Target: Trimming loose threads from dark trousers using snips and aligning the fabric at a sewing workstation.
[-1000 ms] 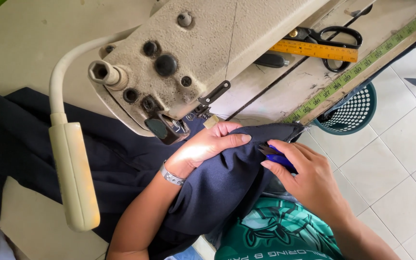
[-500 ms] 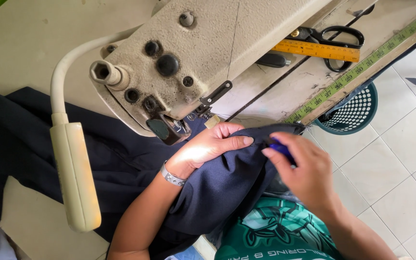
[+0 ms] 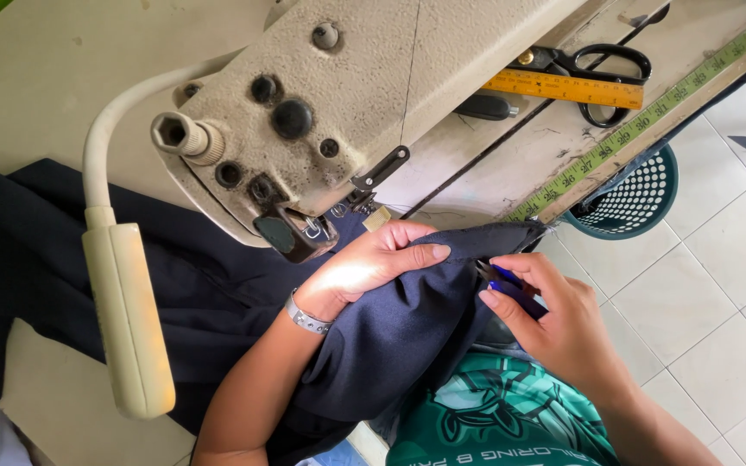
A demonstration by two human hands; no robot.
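The big beige sewing machine [image 3: 373, 95] fills the space just above both hands, its lamp arm [image 3: 123, 302] hanging off to the left of them. Under the hands lies the dark navy fabric [image 3: 390, 336], running from the machine's foot down into the lap. The left hand [image 3: 373, 263] lies flat on that cloth, fingers spread along its folded edge, a metal bracelet [image 3: 306, 316] on the wrist. The right hand [image 3: 554, 319] sits just beside it, pinched closed on a small blue-handled thread snip [image 3: 504, 285] touching the fabric's edge. Beyond the right hand: 1 teal basket [image 3: 636, 194], 1 yellow ruler [image 3: 567, 86], 1 pair of black scissors [image 3: 602, 62].
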